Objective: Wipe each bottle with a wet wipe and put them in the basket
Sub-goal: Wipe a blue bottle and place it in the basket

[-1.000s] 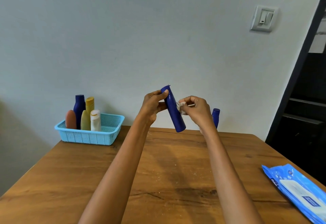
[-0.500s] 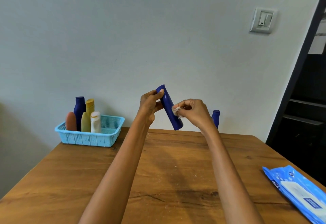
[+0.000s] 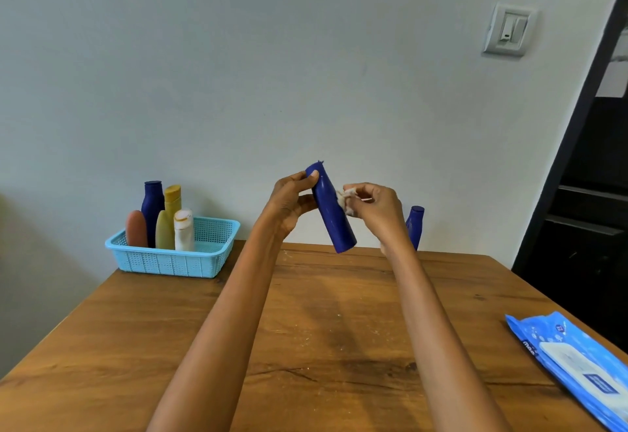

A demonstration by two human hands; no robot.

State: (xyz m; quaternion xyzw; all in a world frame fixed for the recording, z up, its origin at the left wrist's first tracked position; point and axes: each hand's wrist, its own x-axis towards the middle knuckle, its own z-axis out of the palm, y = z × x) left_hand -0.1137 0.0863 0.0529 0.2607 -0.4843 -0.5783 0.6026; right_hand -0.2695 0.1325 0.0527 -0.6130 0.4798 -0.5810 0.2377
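My left hand grips the upper end of a dark blue bottle, held tilted in the air above the far side of the wooden table. My right hand pinches a crumpled wet wipe against the bottle's right side. A second dark blue bottle stands on the table behind my right wrist, partly hidden. At the far left sits a light blue basket holding several upright bottles: brown, dark blue, yellow, olive and white.
A blue pack of wet wipes lies at the table's right edge. The wall runs just behind the table, with a light switch high on the right. A dark doorway opens on the right.
The bottle and both hands have drifted slightly left and down. My right hand with the wipe has shifted along the bottle's side.
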